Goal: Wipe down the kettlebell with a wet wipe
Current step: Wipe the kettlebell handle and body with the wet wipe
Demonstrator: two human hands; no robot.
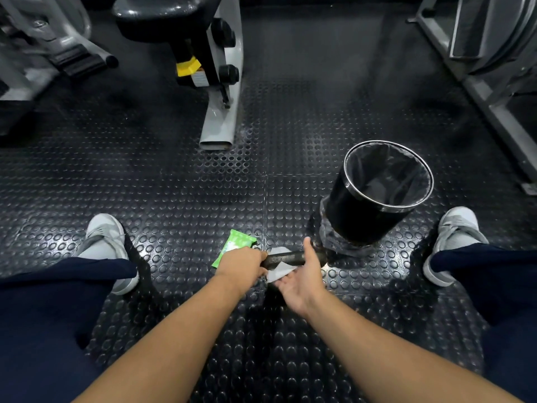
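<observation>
So we're mid-wipe here, working on the grab bar rather than the round part. The kettlebell [290, 258] sits on the studded rubber floor [174, 184] in the lower middle of the frame, right between the person's feet. Its handle [276, 260] runs left to right between the two hands. The body below is black on black and mostly hidden by the hands, so I can't really make it out.

The left hand [242, 261] has its fingers curled tight around the left end of the handle, holding the thing steady. The right hand [302, 279] is spread: thumb sticking up over the far side of the bar, fingers fairly straight underneath, pressing the white wet wipe [279, 271] against the handle. It looks more like cupping than clamping. The wipe seems draped around the bar, with a bit of white also peeking out above it.

The green pack of wipes [232, 247] lies on the floor touching or just behind the left hand. A black lined bin [348, 199] stands just to the upper right of the kettlebell.

My guess for what comes next: close the right hand around the wipe and slide it along the bar, then move the left hand so the covered end gets done too. After that the sides and the body need the wipe. The bin is close by for tossing it after.
</observation>
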